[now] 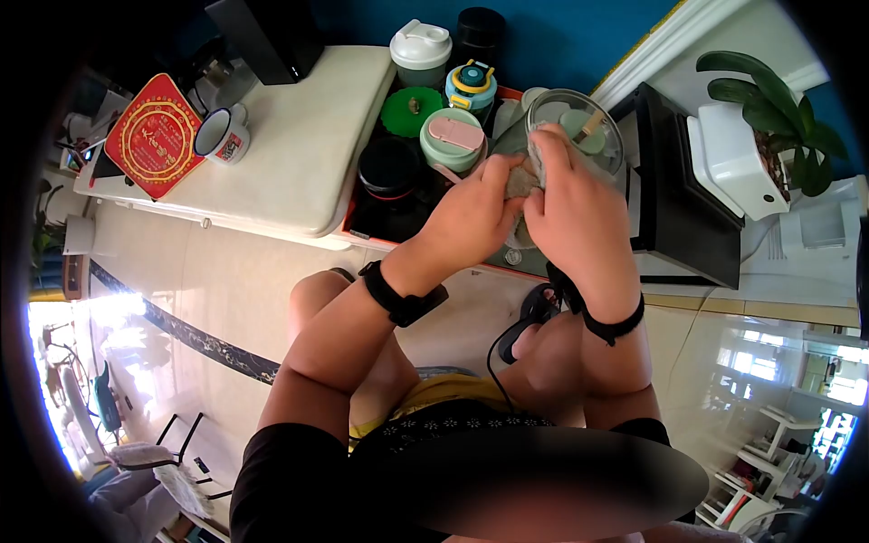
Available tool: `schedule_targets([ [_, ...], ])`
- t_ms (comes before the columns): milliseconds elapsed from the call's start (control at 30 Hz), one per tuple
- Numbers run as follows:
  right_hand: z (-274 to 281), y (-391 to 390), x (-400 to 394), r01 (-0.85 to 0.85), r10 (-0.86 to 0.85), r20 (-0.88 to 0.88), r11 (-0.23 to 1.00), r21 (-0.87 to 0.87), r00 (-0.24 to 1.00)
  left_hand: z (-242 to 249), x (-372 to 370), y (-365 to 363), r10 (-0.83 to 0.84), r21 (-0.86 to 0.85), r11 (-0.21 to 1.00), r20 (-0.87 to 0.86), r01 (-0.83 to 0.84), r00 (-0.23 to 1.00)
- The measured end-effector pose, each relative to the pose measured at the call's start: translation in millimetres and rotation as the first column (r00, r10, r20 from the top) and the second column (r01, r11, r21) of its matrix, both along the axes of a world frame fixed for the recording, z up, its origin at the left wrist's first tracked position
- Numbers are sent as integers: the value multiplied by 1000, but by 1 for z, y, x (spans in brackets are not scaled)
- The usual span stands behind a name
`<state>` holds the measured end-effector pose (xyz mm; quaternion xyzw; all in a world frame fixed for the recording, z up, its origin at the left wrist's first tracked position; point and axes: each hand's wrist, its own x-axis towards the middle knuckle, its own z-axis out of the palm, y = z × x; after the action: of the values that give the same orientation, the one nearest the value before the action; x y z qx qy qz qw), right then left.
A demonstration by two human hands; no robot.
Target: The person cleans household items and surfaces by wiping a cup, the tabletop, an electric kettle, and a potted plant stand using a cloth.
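Both my hands are closed on a crumpled grey cloth (pixel 522 184), which shows between them. My left hand (pixel 472 210) pinches it from the left, thumb and fingers bent. My right hand (pixel 581 210) grips it from the right, its fingertips near a round glass lid (pixel 608 107). Just left of my hands stands a green cup with a pink lid (pixel 455 136). A black-lidded container (pixel 389 168) is beside that cup. Part of the cloth is hidden by my fingers.
A white shaker bottle (pixel 421 50), a blue-and-yellow bottle (pixel 471 83) and a green plate (pixel 412 113) crowd the tray. On the left, the white cabinet (pixel 317 127) holds an enamel mug (pixel 222 138) and a red box (pixel 156 136). A potted plant (pixel 738 154) stands right.
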<state>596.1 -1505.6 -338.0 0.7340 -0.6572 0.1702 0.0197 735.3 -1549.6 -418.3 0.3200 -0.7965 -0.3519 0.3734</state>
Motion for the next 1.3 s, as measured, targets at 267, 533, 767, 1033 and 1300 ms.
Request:
schedule_targets([
  [267,10,-1,-15,-73,72,16,997,29,997,0,-1,4,17,-16,1000,7,-17,1000],
  [533,10,18,-4,55,-49,-119,997,52,992,4,0,3,-1,41,999,4,1,1000],
  [767,-5,-8,-5,-3,5,27,997,-79,1000,1,0,2,-8,-13,1000,-35,8,999],
  [1033,17,14,11,167,-150,-116,973,157,982,5,-3,6,42,-18,999,5,-42,999],
  [1300,-2,-10,3,46,-47,-15,998,-40,999,1,-3,2,4,25,1000,-8,-4,1000],
])
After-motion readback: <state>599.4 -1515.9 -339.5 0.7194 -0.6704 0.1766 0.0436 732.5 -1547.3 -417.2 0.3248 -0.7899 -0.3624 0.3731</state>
